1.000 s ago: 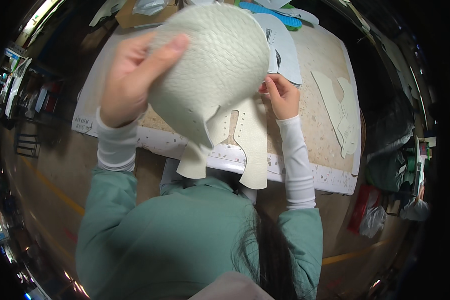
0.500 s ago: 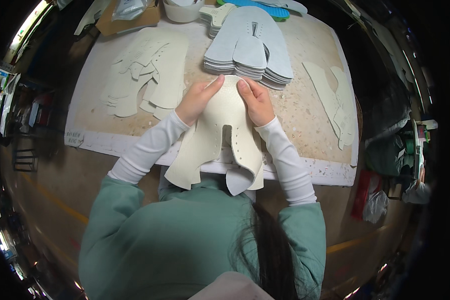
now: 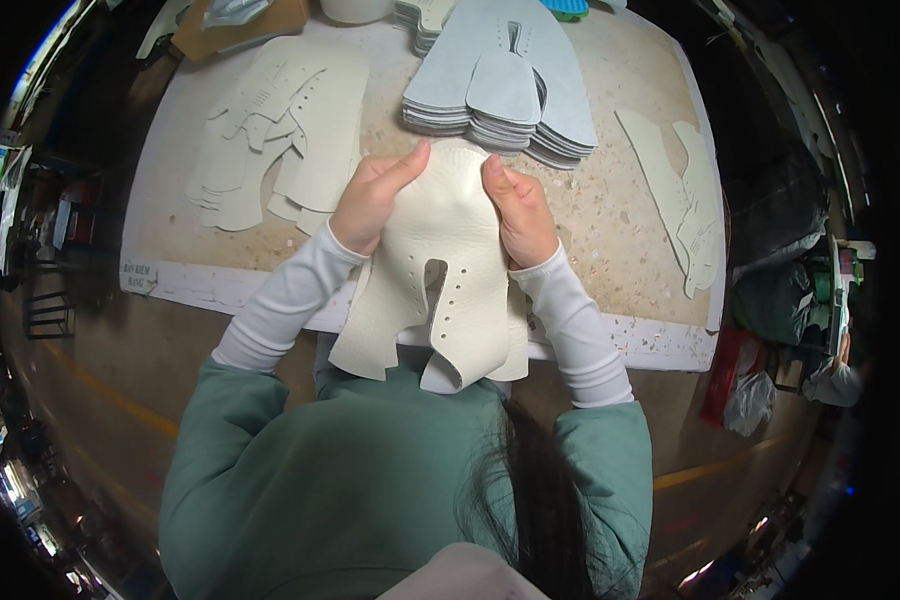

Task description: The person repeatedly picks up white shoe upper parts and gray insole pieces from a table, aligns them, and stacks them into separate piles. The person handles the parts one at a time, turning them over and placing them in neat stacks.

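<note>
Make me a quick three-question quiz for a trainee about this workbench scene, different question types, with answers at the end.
1. True or false: both the left hand and the right hand grip the cream leather shoe-upper piece.
2. Multiple choice: where does the pale blue-grey stack of cut pieces lie? A) beyond the hands on the table B) on the floor C) on the person's lap
3. Fill in: along the slot in the held piece runs a row of small punched ____.

Key: 1 true; 2 A; 3 holes.
</note>
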Demonstrator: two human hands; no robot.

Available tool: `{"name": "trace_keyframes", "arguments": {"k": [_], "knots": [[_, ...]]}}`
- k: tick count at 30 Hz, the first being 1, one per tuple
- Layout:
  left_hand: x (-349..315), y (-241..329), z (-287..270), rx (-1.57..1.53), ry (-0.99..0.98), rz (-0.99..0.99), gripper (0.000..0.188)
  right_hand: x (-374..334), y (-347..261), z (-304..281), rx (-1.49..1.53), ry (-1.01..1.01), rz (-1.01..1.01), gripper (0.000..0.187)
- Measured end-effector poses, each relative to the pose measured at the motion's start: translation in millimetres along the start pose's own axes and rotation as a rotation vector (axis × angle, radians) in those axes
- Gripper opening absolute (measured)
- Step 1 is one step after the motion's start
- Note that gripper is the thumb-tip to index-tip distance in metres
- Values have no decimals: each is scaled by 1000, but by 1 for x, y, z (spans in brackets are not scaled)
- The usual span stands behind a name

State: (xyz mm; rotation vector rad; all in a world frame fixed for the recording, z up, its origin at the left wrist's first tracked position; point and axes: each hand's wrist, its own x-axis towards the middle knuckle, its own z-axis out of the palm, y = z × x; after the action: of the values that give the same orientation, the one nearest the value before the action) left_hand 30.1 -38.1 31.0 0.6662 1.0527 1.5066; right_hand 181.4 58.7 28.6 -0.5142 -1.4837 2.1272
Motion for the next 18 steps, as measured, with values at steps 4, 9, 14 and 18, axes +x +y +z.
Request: {"name": "trace_keyframes", "arguments": {"k": [4,9,14,18], "knots": [[-1,-1,0,-7,35,-14,38,-1,0,0,8,9,34,50],[-1,-2,-1,2,25,-24,38,-3,-2,0,2,-14,51,52],[1,0,-5,45,-16,-8,37,-2,-5,-3,33,10,94,48],[11,16,-15,332,-123,12,30,6,-8,-5,-146,-45,47,39]]}}
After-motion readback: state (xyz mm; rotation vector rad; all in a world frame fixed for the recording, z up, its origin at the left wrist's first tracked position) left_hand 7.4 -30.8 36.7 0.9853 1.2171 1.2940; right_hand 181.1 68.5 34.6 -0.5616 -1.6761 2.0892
